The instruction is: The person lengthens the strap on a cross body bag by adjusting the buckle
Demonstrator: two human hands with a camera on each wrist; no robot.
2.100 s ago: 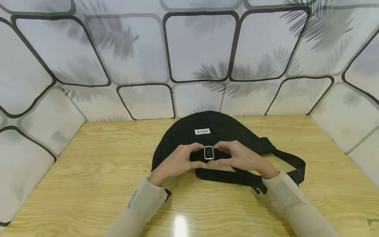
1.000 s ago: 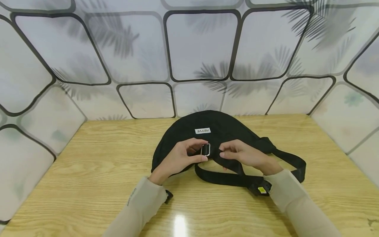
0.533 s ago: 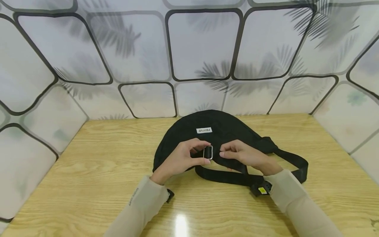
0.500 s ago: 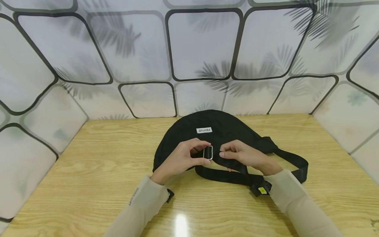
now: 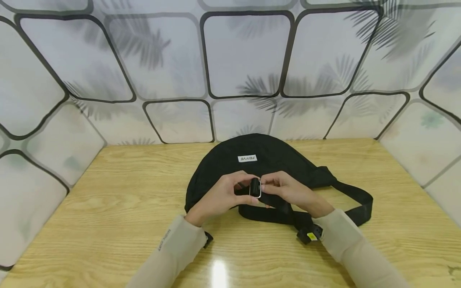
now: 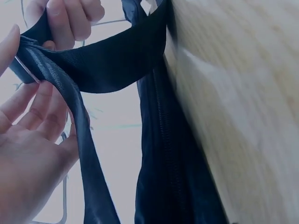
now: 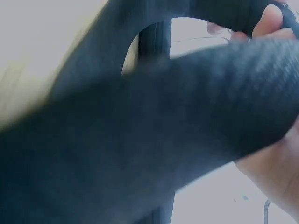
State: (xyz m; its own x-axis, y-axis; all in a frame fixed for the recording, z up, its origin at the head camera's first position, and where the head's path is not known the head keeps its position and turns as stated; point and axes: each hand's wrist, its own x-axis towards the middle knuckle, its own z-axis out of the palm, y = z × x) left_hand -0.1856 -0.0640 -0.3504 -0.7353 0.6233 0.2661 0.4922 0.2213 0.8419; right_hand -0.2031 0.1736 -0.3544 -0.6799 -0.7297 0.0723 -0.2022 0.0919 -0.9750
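Sleeves [image 5: 169, 252], pale, in from near side of tabletop [image 5: 119, 208], either side of glare spot [image 5: 218, 274]. Just beside left cuff: small dark piece [image 5: 208, 240], type unclear. Next to right cuff: black buckle [image 5: 306, 236] with yellow patch. Running from buckle: black strap [image 5: 264, 215], looped leftward in front of bag; another loop out toward tabletop's right edge.

Left hand [image 5: 222, 195]: thumb and fingers curved in a C, gripping metal-framed slider [image 5: 260, 189] at top and bottom, up off the wood. Strap threaded through slider, plain in left wrist view. Right hand [image 5: 293, 194]: thumb and forefinger narrow, pinching strap at slider's right side; cannot tell if touching frame too. Right wrist view: mostly blurred strap.

Behind hands: black half-moon bag [image 5: 273, 160], on tabletop, curved side at back edge, slightly right of middle. Zip [image 6: 160, 107] visible from left wrist. White label [image 5: 247, 159] on bag, lettering upside down. Beyond back edge: pale wall covering [image 5: 245, 56], dark-outlined blocks, grey leaf print.
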